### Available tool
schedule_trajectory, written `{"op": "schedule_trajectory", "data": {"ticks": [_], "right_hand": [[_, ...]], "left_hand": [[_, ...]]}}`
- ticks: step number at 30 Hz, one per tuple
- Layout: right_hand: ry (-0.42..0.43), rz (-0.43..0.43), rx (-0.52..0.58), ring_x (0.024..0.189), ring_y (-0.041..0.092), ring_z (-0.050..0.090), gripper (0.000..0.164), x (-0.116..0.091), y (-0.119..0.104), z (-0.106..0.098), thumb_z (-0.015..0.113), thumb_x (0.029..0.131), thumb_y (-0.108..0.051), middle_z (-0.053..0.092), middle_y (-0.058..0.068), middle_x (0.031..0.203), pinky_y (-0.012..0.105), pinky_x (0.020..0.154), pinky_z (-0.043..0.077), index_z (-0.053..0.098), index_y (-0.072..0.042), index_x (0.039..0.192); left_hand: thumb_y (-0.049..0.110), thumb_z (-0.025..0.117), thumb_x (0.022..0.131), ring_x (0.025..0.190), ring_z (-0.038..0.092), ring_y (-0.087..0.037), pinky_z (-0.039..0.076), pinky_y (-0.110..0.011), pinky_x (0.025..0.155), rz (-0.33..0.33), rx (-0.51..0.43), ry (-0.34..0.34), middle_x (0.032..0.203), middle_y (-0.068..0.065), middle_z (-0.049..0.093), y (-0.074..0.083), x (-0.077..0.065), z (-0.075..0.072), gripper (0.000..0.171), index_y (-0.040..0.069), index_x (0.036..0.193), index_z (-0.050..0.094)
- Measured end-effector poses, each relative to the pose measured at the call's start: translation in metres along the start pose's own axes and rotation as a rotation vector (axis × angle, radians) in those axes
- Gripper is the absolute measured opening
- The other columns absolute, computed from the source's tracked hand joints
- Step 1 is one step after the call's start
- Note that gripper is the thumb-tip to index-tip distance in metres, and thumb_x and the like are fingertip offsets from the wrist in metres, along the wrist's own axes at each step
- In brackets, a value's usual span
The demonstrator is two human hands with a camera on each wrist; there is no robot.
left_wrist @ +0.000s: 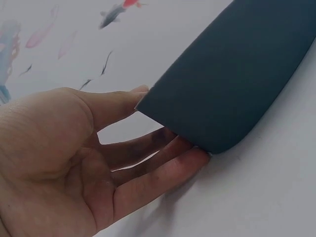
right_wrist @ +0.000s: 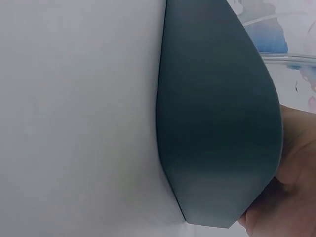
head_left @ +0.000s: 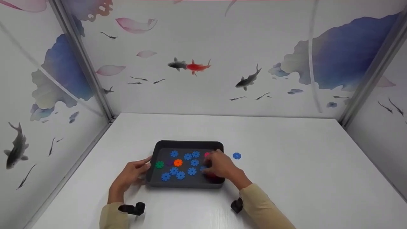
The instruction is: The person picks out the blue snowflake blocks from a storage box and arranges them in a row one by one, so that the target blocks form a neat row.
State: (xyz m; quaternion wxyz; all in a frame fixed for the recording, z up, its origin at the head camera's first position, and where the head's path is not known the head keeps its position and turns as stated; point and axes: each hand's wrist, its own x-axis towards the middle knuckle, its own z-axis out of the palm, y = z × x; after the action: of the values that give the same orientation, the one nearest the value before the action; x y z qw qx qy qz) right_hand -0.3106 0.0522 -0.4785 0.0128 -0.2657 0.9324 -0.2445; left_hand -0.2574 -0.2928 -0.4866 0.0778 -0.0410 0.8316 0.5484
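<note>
A dark grey tray (head_left: 178, 184) holds several small notched snowflake discs. Most are blue (head_left: 191, 171); among them lie an orange disc (head_left: 178, 163), a green disc (head_left: 159, 164) and a dim purple disc (head_left: 170, 163). My left hand (head_left: 128, 175) grips the tray's left side, thumb at the rim and fingers under the lower edge in the left wrist view. Inside the tray's right end, my right hand (head_left: 222, 165) reaches down with bent fingers beside a partly covered blue disc. A pink disc (head_left: 207, 154) shows by its knuckles, and something dark red (head_left: 211, 176) below it. I cannot tell whether its fingertips hold a disc.
One blue disc (head_left: 237, 156) lies on the white table (head_left: 286, 178), right of the tray. Printed panels with fish and petals (head_left: 222, 41) enclose the back and sides, joined by metal corner posts (head_left: 84, 60).
</note>
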Motion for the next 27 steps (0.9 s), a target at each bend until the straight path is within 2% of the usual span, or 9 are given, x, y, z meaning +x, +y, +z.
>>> {"op": "schedule_trajectory", "data": {"ticks": [5,10,19,23,26,27], "right_hand": [[0.010,-0.038,-0.065,0.101,0.024,0.068,0.032,-0.0003,-0.0003,0.0023,0.083,0.082,-0.031,0.078,0.005,0.099,0.053,0.119,0.032,0.080,-0.007,0.103],[0.008,-0.020,-0.081,0.101,0.024,0.067,0.032,-0.0002,-0.0021,0.0026,0.083,0.083,-0.031,0.078,0.006,0.100,0.052,0.120,0.031,0.079,-0.008,0.104],[-0.007,0.019,-0.070,0.101,0.024,0.069,0.027,0.0001,-0.0035,0.0030,0.081,0.085,-0.027,0.078,0.005,0.101,0.050,0.120,0.032,0.080,-0.011,0.106],[-0.023,0.073,-0.044,0.095,0.022,0.060,0.025,-0.0003,-0.0062,0.0029,0.082,0.084,-0.025,0.077,0.004,0.100,0.045,0.103,0.048,0.080,-0.012,0.105],[-0.028,0.110,-0.028,0.093,0.019,0.051,0.025,0.0000,-0.0073,0.0035,0.082,0.083,-0.025,0.075,0.005,0.100,0.040,0.087,0.052,0.080,-0.013,0.104],[-0.028,0.112,-0.029,0.093,0.018,0.051,0.025,0.0001,-0.0073,0.0037,0.083,0.083,-0.025,0.075,0.004,0.100,0.039,0.086,0.052,0.080,-0.013,0.105]], "left_hand": [[0.024,0.056,0.104,0.115,0.065,-0.028,0.060,-0.045,0.086,0.006,0.003,0.008,0.144,-0.026,0.054,0.0011,0.0001,0.0004,0.046,0.015,0.149,0.048],[0.021,0.056,0.104,0.108,0.066,-0.024,0.060,-0.042,0.083,-0.002,-0.006,0.020,0.143,-0.026,0.056,0.0022,-0.0002,0.0005,0.045,0.015,0.148,0.050],[0.022,0.056,0.104,0.108,0.065,-0.024,0.060,-0.042,0.083,-0.005,-0.009,0.021,0.142,-0.025,0.056,0.0019,-0.0004,0.0009,0.045,0.016,0.148,0.050],[0.023,0.056,0.104,0.107,0.065,-0.023,0.060,-0.040,0.082,0.004,-0.018,0.015,0.141,-0.024,0.058,0.0012,-0.0006,0.0004,0.045,0.016,0.148,0.049],[0.023,0.055,0.104,0.108,0.065,-0.023,0.060,-0.039,0.082,0.009,-0.020,0.007,0.142,-0.025,0.057,0.0006,-0.0007,0.0001,0.045,0.016,0.148,0.049],[0.023,0.055,0.104,0.109,0.064,-0.023,0.060,-0.039,0.082,0.010,-0.020,0.008,0.142,-0.025,0.056,0.0003,-0.0006,-0.0001,0.045,0.016,0.148,0.049]]}}
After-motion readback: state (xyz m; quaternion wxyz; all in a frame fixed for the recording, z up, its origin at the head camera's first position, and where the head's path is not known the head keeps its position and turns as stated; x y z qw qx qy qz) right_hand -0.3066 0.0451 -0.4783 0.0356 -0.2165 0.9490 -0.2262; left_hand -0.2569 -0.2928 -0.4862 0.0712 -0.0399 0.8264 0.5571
